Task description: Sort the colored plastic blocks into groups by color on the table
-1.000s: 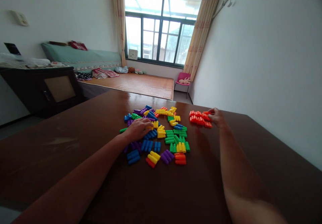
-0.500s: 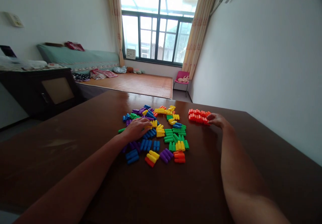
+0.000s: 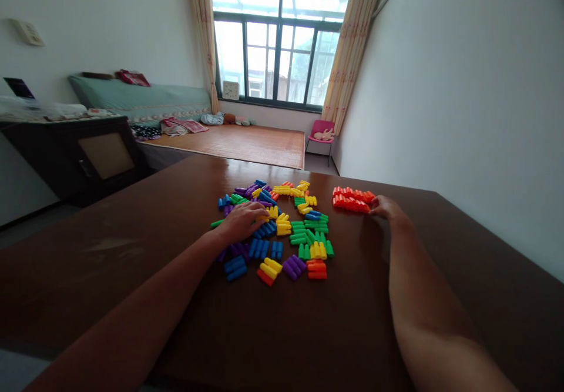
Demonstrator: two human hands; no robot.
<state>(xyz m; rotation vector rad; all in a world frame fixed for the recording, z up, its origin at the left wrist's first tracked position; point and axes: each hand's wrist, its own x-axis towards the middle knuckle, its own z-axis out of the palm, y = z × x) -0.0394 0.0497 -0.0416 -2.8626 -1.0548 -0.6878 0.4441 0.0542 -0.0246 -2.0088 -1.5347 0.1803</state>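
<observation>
Many small plastic pieces in blue, purple, green, yellow and red lie in a loose pile on the brown table (image 3: 273, 333). My left hand (image 3: 245, 221) rests over the pile's left side, beside yellow pieces (image 3: 272, 212) and blue pieces (image 3: 265, 230); its fingertips are partly hidden, so its grip is unclear. To the right, two rows of orange-red pieces (image 3: 351, 200) lie side by side. My right hand (image 3: 384, 208) is at the right end of these rows, thumb and fingers pinched together at the last piece. Green pieces (image 3: 308, 233) are grouped at the pile's right.
Nearest me at the pile's front lie a purple cluster (image 3: 294, 267) and a red cluster (image 3: 316, 269). Beyond the table stand a low bed (image 3: 247, 145), a pink chair (image 3: 321, 130) and a dark cabinet (image 3: 66, 151) at the left.
The view has shifted slightly. My right hand has moved a little outward at the end of the orange-red rows. My left hand stays over the pile.
</observation>
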